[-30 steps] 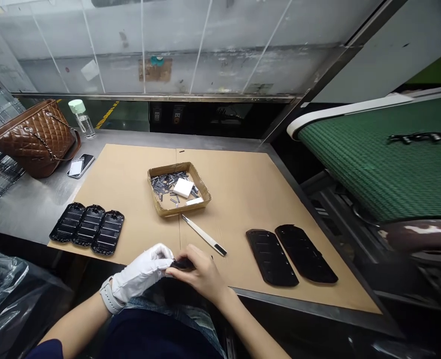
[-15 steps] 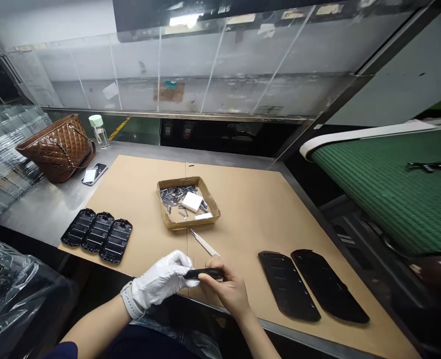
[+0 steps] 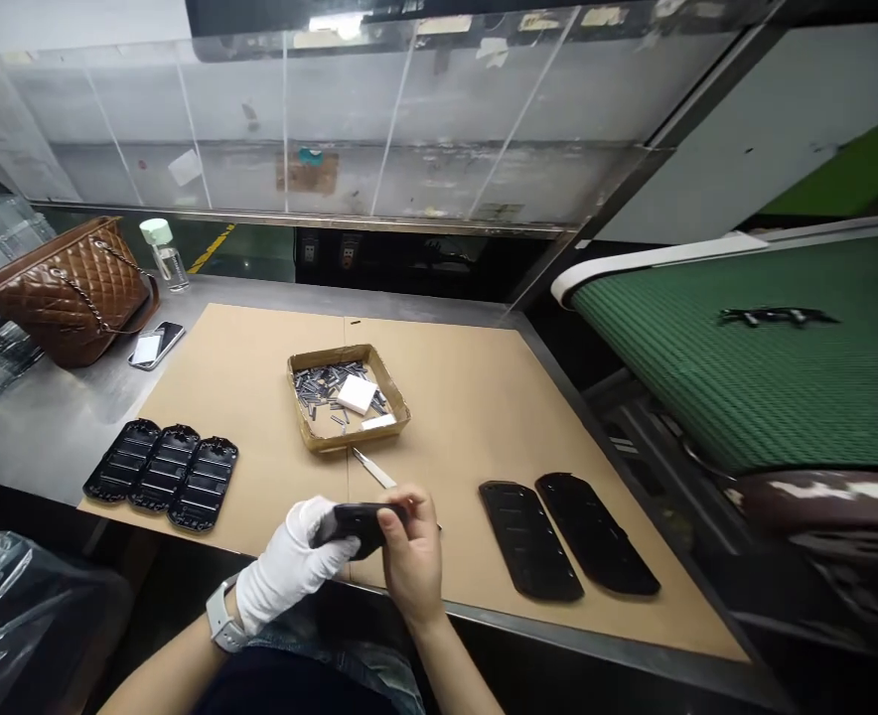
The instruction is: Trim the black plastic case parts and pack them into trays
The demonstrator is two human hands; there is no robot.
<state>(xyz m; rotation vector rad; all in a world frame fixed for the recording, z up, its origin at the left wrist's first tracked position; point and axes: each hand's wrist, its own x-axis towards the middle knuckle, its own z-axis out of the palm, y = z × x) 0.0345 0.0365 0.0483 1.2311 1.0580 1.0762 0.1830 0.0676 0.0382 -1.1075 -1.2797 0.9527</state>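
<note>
Between my two hands, above the table's near edge, is a black plastic part (image 3: 365, 526). My left hand (image 3: 286, 561), in a white glove, grips its left end with fingers closed. The bare fingers of my right hand (image 3: 415, 556) close on its right end, the thumb lying on top. Just beyond the hands a white-handled craft knife (image 3: 373, 469) lies on the cardboard, partly covered by my right hand. Behind it stands a shallow box (image 3: 355, 439) with many small dark strips and two white pieces inside.
Three black plastic trays (image 3: 202, 484) lie side by side at the left. Two long black panels (image 3: 532, 541) rest at the right. A green conveyor belt (image 3: 707, 397) carries a black part (image 3: 778, 316). A brown handbag (image 3: 73, 288), bottle (image 3: 167, 258) and phone (image 3: 157, 346) sit back left.
The black part has been turned so that more of its broad face shows, and both hands still hold it. My view has shifted to the right.
</note>
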